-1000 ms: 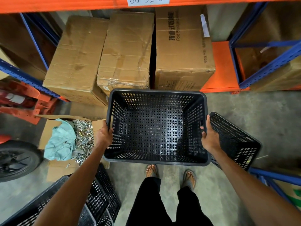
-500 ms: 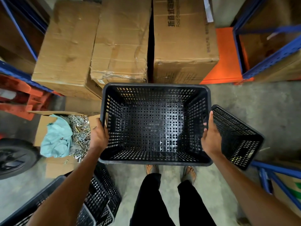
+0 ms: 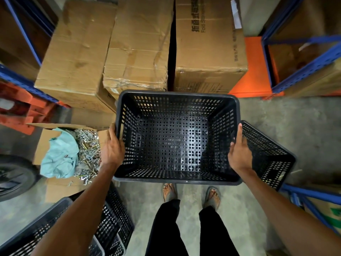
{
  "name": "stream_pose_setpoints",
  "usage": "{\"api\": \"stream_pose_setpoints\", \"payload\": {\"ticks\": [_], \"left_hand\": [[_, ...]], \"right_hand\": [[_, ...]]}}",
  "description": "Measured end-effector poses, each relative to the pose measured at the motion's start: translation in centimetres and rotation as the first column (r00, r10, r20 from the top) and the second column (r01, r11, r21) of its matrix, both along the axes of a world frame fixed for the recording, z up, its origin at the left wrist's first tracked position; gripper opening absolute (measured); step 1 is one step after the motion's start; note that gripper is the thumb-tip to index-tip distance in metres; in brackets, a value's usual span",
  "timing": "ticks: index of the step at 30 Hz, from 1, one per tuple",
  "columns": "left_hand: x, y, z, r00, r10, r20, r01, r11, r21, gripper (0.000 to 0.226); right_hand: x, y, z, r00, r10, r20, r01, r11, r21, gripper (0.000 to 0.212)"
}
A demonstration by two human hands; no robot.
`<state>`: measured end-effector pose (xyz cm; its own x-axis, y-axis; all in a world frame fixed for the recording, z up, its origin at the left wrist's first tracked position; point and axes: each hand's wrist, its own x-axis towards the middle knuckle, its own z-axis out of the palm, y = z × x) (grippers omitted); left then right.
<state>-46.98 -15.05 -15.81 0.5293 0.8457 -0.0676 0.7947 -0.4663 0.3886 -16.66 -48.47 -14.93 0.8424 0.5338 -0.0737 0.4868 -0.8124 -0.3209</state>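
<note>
Head-worn wide-angle view | faces forward and steeply down | close above black perforated plastic crate (image 3: 175, 141) | single view

Black perforated crate (image 3: 177, 97), teal cloth (image 3: 60, 156)

On the far right cardboard box (image 3: 208, 52) I read black Chinese characters starting 折叠式, with "Fold S" printed alongside; the rest is cut off at the picture's edge. Smaller print runs along its right side, too small for me to read. The green print on the near right carton (image 3: 332, 211) is also illegible.
</note>
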Motion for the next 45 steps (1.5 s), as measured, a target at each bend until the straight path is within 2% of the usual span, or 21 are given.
{"api": "stream_pose_setpoints", "payload": {"ticks": [3,5,11,20,24,29,34,41,43,45], "left_hand": [[-0.3,0.0,0.1,0.99,-0.047,-0.135,0.054,0.997,0.049,0.087],[0.0,0.2,0.5,0.98,-0.08,-0.181,0.096,0.992,0.082,0.095],[2.0,1.0,0.8,0.964,-0.23,-0.129,0.238,0.97,0.051,0.094],[1.8,1.5,1.0,0.964,-0.255,-0.08,0.254,0.967,-0.024,0.095],[2.0,1.8,1.0,0.957,-0.266,-0.116,0.267,0.964,-0.008,0.096],[2.1,1.9,0.6,0.944,-0.295,-0.147,0.305,0.951,0.05,0.094],[2.2,1.8,0.7,0.947,-0.291,-0.135,0.3,0.952,0.053,0.092],[2.5,1.6,1.7,0.933,-0.283,-0.224,0.301,0.952,0.048,0.097],[2.7,0.8,2.6,0.933,-0.231,-0.275,0.25,0.967,0.038,0.099],[4.5,0.0,3.8,0.954,-0.116,-0.276,0.13,0.991,0.034,0.099]], "right_hand": [[0.1,0.1,0.5,0.999,0.044,0.017,-0.043,0.997,-0.065,0.075],[0.6,0.3,0.8,0.996,0.058,0.06,-0.05,0.99,-0.132,0.074],[0.0,0.4,0.8,0.982,0.167,0.09,-0.152,0.976,-0.158,0.073],[0.2,0.1,0.3,0.981,0.185,0.051,-0.178,0.976,-0.124,0.069],[0.6,0.5,0.3,0.984,0.177,0.023,-0.172,0.974,-0.15,0.068],[0.8,0.9,0.3,0.988,0.15,-0.034,-0.152,0.986,-0.067,0.068],[1.1,1.0,0.4,0.989,0.142,-0.042,-0.145,0.987,-0.068,0.066],[1.2,0.9,1.0,0.984,0.164,-0.075,-0.172,0.978,-0.117,0.067],[1.1,0.5,1.3,0.974,0.191,-0.121,-0.204,0.974,-0.103,0.068],[1.4,0.3,1.8,0.962,0.218,-0.166,-0.232,0.97,-0.075,0.07]]}}
